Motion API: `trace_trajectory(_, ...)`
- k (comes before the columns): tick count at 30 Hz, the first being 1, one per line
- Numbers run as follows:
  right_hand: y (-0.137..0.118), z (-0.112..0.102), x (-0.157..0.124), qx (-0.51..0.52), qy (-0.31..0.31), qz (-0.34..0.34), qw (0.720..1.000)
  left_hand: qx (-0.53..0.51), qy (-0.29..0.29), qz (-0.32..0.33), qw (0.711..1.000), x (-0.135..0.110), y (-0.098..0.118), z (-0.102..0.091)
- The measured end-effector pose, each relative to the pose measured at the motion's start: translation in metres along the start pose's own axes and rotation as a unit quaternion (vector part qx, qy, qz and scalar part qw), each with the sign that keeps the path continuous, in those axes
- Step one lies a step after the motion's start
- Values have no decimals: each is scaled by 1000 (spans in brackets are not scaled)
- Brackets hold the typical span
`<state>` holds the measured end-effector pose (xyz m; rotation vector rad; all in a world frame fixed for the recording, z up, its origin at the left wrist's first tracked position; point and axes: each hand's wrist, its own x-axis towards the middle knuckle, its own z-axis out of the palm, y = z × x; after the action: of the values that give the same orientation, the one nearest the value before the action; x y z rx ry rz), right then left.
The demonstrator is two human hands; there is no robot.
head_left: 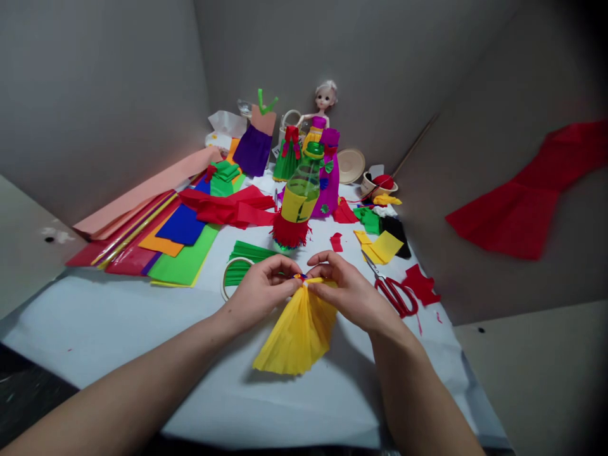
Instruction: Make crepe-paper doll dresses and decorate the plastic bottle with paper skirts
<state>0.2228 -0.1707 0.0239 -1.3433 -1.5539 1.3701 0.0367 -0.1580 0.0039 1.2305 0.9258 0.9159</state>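
A pleated yellow crepe-paper skirt (301, 329) hangs fanned out below my two hands, gathered narrow at its top. My left hand (268, 282) pinches the gathered top, where a small blue and red bit shows at the fingertips. With thumb and fingers my right hand (342, 285) grips the skirt's upper right edge. Just beyond the hands stands a green-capped bottle (304, 183) with a yellow band and a red fringe. Behind my left hand lie pleated green paper (249, 256) and a roll of tape (223, 278).
Red-handled scissors (396, 294) lie right of my right hand, near yellow paper pieces (384, 246) and a red scrap (422, 285). Coloured sheets (180, 259) are stacked at left. A doll (323, 117) and paper dresses stand at the back. A red paper dress (517, 209) hangs on the right wall.
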Motion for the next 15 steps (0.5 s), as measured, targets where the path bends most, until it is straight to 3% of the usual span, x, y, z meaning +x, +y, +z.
trace_trajectory(6,-2,1,-1,-31,10,-15,999,-15,2,-9,1000,0,-1,0)
trace_trajectory(11,-7,4,-5,-209,141,-94,963,-18,25,-13,999,1,-1,-1)
trace_trajectory(15,-11,5,-6,-269,208,-135,931,-18,51,-31,998,2,3,-1)
